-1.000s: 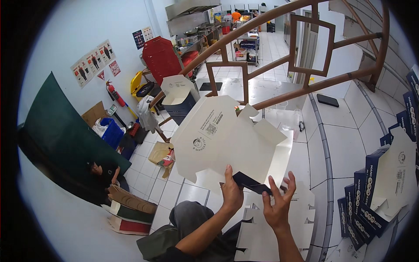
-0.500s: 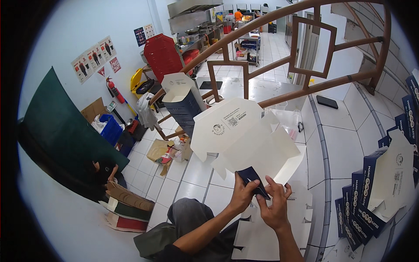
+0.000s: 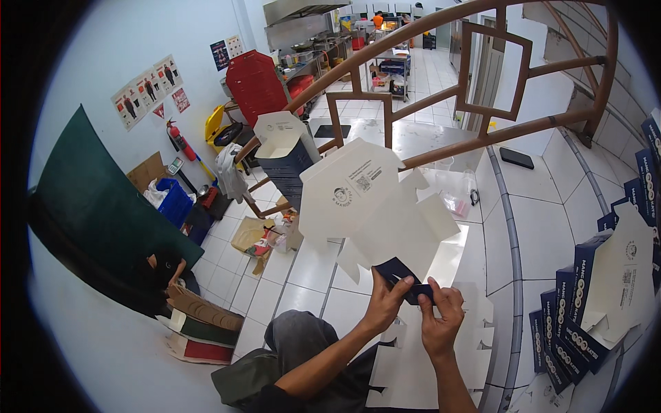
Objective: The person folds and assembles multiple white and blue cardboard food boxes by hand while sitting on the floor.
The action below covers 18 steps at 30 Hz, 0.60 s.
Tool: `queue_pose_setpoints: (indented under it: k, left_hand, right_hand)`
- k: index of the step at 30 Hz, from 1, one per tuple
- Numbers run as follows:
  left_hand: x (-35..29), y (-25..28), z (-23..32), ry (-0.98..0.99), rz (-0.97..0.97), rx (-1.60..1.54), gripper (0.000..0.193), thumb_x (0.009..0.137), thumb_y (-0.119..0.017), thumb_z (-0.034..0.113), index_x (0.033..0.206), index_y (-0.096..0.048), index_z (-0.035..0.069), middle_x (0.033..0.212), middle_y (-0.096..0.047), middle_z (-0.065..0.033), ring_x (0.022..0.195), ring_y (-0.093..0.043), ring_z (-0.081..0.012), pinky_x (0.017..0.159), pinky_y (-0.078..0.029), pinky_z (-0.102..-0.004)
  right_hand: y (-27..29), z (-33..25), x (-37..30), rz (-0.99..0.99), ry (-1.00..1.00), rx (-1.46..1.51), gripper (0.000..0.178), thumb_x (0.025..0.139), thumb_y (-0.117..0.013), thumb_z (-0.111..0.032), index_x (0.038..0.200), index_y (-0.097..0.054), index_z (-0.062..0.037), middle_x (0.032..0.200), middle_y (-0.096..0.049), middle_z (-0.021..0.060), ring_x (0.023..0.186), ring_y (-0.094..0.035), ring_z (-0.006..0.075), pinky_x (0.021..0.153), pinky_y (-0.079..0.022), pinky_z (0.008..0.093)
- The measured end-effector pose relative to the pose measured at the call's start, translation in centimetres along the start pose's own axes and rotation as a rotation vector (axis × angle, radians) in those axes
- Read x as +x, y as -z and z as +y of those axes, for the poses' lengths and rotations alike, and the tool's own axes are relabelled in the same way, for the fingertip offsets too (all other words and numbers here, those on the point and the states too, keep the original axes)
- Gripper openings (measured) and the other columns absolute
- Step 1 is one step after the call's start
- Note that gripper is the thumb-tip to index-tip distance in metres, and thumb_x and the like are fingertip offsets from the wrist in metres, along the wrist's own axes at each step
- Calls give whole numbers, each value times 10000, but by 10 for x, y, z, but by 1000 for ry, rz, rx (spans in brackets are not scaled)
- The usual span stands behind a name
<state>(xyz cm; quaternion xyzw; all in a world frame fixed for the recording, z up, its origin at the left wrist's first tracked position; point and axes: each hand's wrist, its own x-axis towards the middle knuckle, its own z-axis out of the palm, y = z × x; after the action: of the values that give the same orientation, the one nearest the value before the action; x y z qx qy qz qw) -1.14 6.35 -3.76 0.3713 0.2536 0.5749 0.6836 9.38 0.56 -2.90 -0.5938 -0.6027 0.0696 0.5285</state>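
Note:
A partly folded cardboard box (image 3: 385,227), white inside and dark blue outside, rests in front of me with its wide lid flap raised toward the far left. My left hand (image 3: 385,301) is closed on its near dark blue end panel, thumb on top. At the right end of that panel, my right hand (image 3: 442,320) pinches a flap between thumb and fingers. The fingertips under the panel are hidden. Beneath my hands lie flat white box blanks (image 3: 413,375) with notched edges.
Folded blue boxes (image 3: 575,310) are stacked on the steps at right. Another stack of nested boxes (image 3: 284,162) stands by the brown railing (image 3: 427,162). A black phone (image 3: 516,159) lies on a step. At lower left, a person (image 3: 165,268) is beside cardboard pieces (image 3: 200,337).
The box has turned and its lid flap leans further left. My right hand has shifted slightly right along the end panel and closed more tightly on the flap.

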Motion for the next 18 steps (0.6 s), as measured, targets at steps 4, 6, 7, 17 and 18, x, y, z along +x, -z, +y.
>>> queue_pose_setpoints:
  k: [4,6,7,17,18]
  left_hand:
    - [-3,3,7,50,-83,65,536,874,-589,158,1223,-191,69,1092,-409,-87,964,-492,-141,778,-466,-274]
    - [-2,1,16,-19,-86,174,601,874,-596,190,1260,-150,70,1071,-421,-79,995,-492,-153,801,-469,-274]
    - [0,5,17,-62,-80,261,634,869,-603,206,1289,-149,65,1096,-440,-87,1038,-487,-161,845,-460,-289]
    - [17,11,52,-2,-253,-192,826,829,-562,472,1421,-76,163,1393,-299,-164,1258,-368,-303,972,-391,-469]
    - [16,7,52,-139,-179,110,865,811,-575,490,1427,-53,181,1412,-267,-167,1284,-327,-319,992,-360,-495]
  right_hand:
    - [2,-5,3,-98,71,-52,402,726,-688,-87,1120,-616,-57,819,-524,23,835,-475,196,860,-317,375]
    - [8,-9,6,-162,101,-15,444,717,-665,-82,1155,-590,-61,882,-518,42,906,-468,220,888,-302,396]
    - [11,-10,8,-228,131,23,487,709,-642,-77,1189,-564,-64,944,-511,60,976,-461,245,915,-286,416]
    - [55,-6,54,-151,195,-186,340,779,-662,-146,1093,-545,-87,912,-620,50,988,-563,216,1023,-170,494]
    - [54,-16,58,-150,192,-182,340,779,-662,-146,1093,-545,-87,912,-620,50,988,-563,216,1023,-170,494]
